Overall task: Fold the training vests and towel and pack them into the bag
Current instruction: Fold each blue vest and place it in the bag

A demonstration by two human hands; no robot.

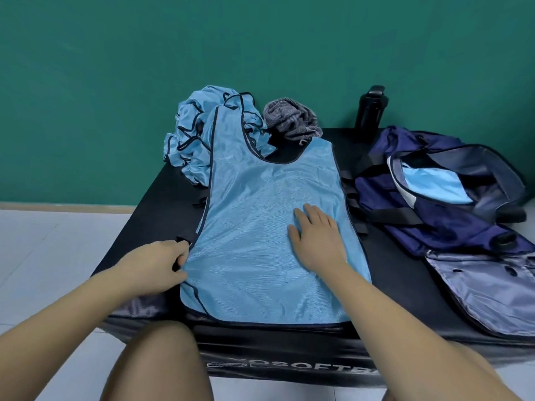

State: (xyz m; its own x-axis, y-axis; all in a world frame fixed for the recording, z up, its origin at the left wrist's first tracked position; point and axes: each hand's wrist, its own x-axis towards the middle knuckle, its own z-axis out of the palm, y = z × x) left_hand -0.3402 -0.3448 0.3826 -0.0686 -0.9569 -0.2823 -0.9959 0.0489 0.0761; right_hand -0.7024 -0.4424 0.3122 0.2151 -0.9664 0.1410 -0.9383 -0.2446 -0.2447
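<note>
Light-blue mesh training vest (254, 204) is being held flat on a black padded mat (396, 287): its left edge is being pinched by the left hand (157, 263), its right half pressed by the flat, straight-fingered right hand (317, 237). Crumpled blue vests (188, 134) and a grey striped towel (292, 118) are lying behind it, an open navy bag (428, 227) at right.

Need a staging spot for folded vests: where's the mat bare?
Bare mat: strip between spread vest and bag; small gap between towel and bottle. Crowded: vest pile back left, bag fills the right.
</note>
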